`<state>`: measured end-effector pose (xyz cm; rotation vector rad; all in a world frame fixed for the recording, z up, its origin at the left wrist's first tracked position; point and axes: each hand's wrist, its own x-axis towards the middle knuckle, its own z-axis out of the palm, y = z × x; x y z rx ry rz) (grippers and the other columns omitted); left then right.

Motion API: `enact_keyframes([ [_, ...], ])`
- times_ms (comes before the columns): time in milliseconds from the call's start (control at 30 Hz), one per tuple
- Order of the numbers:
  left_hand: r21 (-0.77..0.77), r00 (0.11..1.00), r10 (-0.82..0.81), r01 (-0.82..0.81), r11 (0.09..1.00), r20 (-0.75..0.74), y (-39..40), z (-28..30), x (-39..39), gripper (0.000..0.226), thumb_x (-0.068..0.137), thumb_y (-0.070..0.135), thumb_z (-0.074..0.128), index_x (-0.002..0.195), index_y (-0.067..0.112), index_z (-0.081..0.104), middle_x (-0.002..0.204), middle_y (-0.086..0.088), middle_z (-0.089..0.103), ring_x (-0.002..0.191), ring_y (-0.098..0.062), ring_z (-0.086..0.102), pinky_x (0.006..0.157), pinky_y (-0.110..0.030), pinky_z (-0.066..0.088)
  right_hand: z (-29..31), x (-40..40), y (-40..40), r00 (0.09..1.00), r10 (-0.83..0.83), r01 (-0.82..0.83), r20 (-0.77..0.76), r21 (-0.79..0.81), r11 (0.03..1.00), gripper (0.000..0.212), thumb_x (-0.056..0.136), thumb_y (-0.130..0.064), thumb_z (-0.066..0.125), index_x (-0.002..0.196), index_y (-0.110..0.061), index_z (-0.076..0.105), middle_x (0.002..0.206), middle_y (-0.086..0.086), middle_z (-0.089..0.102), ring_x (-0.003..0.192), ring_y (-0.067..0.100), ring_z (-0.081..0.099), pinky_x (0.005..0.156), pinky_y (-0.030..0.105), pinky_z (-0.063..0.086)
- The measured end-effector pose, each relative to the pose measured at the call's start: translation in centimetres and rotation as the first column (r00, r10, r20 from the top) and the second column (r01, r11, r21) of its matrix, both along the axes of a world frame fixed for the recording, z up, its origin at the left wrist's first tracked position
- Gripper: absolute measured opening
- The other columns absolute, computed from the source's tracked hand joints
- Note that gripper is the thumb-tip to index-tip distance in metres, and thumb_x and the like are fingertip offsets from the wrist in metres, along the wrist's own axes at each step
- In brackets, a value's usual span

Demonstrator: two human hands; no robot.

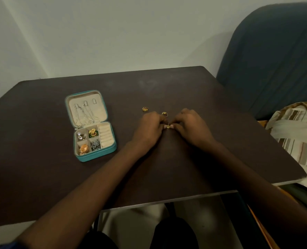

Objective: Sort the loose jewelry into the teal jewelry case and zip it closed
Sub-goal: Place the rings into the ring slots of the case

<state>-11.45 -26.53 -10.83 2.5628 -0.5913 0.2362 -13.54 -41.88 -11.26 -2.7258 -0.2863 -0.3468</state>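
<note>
- Both hands meet mid-table: left hand [150, 125] and right hand [188, 124], fingertips drawn together, pinching one small gold ring [168, 126] between them, just above or on the table top; can't tell which.
- Which hand actually carries the load isn't clear; both sets of fingers are curled onto the ring.
- Key relation: teal jewelry case [90, 124] lies open, flat, to the left of the hands and well apart. Left hand is the nearer one for the transfer.
- Case's long axis runs away from the person, lid [86, 107] at the far end with chains hanging on it, tray at the near end.
- Ring rolls [105, 134] sit on the tray's right side, i.e. the side facing the hands, and look unfilled. Likely target, my guess.
- The four small compartments already hold earrings and similar pieces.
- Two more loose rings on the table: one gold ring [164, 114] just beyond the fingers, another [145, 109] further left and back.
- Surface: dark brown table [194, 90], matte, flat; small round pieces could roll.
- Room: pale wall behind, dark blue chair [275, 60] at right, striped fabric [300, 133] off the table's right edge.
- Zip not yet done, case fully open.
</note>
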Motion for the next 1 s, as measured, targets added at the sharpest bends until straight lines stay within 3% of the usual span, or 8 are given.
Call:
enact_keyframes([
  [100, 0.032, 0.999, -0.043, 0.042, 0.999, 0.017, 0.6, 0.0, -0.2, 0.012, 0.087, 0.013, 0.059, 0.092, 0.01, 0.069, 0.093, -0.01, 0.062, 0.089, -0.024, 0.057, 0.077, -0.037, 0.045, -0.3, 0.0, 0.0, 0.998, 0.063, -0.063, -0.005, 0.025, 0.998, 0.008, 0.087, -0.022, 0.059, 0.089, -0.018, 0.065, 0.091, 0.001, 0.053, 0.092, 0.026, 0.051, 0.079, 0.038, 0.044],
  [200, 0.01, 0.995, -0.104, 0.104, 0.995, 0.0, 1.8, 0.2, -0.8, 0.01, 0.088, 0.015, 0.058, 0.091, 0.01, 0.065, 0.094, -0.007, 0.06, 0.089, -0.021, 0.055, 0.074, -0.028, 0.038, -0.1, -0.4, 0.4, 0.989, 0.147, -0.146, -0.005, 0.104, 0.984, 0.004, 0.086, -0.018, 0.058, 0.087, -0.018, 0.062, 0.085, -0.006, 0.051, 0.085, 0.019, 0.051, 0.075, 0.029, 0.037],
  [333, -0.298, 0.913, -0.182, 0.07, 0.952, -0.366, 4.5, 1.9, -2.4, 0.008, 0.093, 0.018, 0.055, 0.086, 0.019, 0.06, 0.077, 0.006, 0.057, 0.073, -0.01, 0.052, 0.064, -0.023, 0.038, 1.6, -1.9, 2.1, 0.969, 0.242, -0.208, -0.06, 0.338, 0.918, 0.007, 0.09, -0.012, 0.057, 0.09, -0.014, 0.063, 0.082, -0.007, 0.058, 0.074, 0.0, 0.052, 0.066, 0.01, 0.036],
  [400, -0.412, 0.792, -0.235, -0.023, 0.911, -0.563, 6.3, 3.2, -3.4, 0.015, 0.095, 0.017, 0.051, 0.083, 0.016, 0.059, 0.07, 0.002, 0.054, 0.064, -0.009, 0.048, 0.057, -0.022, 0.039, 2.5, -2.3, 3.5, 0.956, 0.289, -0.252, -0.052, 0.361, 0.898, 0.006, 0.089, -0.014, 0.059, 0.09, -0.016, 0.065, 0.085, -0.006, 0.063, 0.079, 0.003, 0.057, 0.073, 0.017, 0.042],
  [633, -0.474, 0.655, -0.221, -0.237, 0.848, -0.723, 13.3, 7.1, -4.8, 0.02, 0.095, 0.012, 0.048, 0.081, 0.006, 0.061, 0.063, -0.005, 0.052, 0.052, -0.007, 0.045, 0.046, -0.018, 0.037, 4.7, -2.7, 10.5, 0.916, 0.385, -0.397, 0.111, 0.379, 0.836, 0.011, 0.083, -0.013, 0.068, 0.094, -0.013, 0.07, 0.088, -0.004, 0.069, 0.077, 0.005, 0.062, 0.068, 0.013, 0.049],
  [800, -0.491, 0.704, -0.131, -0.338, 0.803, -0.698, 16.4, 6.4, -5.0, 0.014, 0.094, 0.011, 0.052, 0.083, 0.008, 0.062, 0.059, -0.001, 0.058, 0.053, -0.006, 0.046, 0.041, -0.014, 0.039, 4.0, -2.5, 14.5, 0.922, 0.353, -0.386, 0.16, 0.455, 0.803, 0.011, 0.081, -0.008, 0.069, 0.091, -0.008, 0.071, 0.085, 0.001, 0.07, 0.072, -0.001, 0.06, 0.065, 0.008, 0.047],
  [933, -0.441, 0.782, -0.027, -0.322, 0.838, -0.622, 17.1, 5.5, -5.5, 0.012, 0.09, 0.008, 0.058, 0.08, 0.012, 0.062, 0.07, -0.005, 0.059, 0.049, -0.004, 0.049, 0.043, -0.014, 0.039, 2.6, -2.5, 16.0, 0.939, 0.312, -0.345, 0.146, 0.436, 0.832, 0.01, 0.081, -0.009, 0.068, 0.09, -0.011, 0.072, 0.082, -0.004, 0.068, 0.069, -0.006, 0.058, 0.064, 0.006, 0.046],
  [1000, -0.416, 0.821, -0.008, -0.28, 0.865, -0.571, 16.8, 5.4, -5.8, 0.008, 0.086, 0.007, 0.062, 0.081, 0.012, 0.062, 0.08, -0.01, 0.064, 0.06, -0.007, 0.056, 0.05, -0.014, 0.045, 2.2, -2.5, 15.9, 0.942, 0.306, -0.335, 0.137, 0.407, 0.85, 0.01, 0.082, -0.011, 0.067, 0.091, -0.012, 0.072, 0.082, -0.006, 0.067, 0.07, -0.007, 0.057, 0.065, 0.005, 0.046],
])
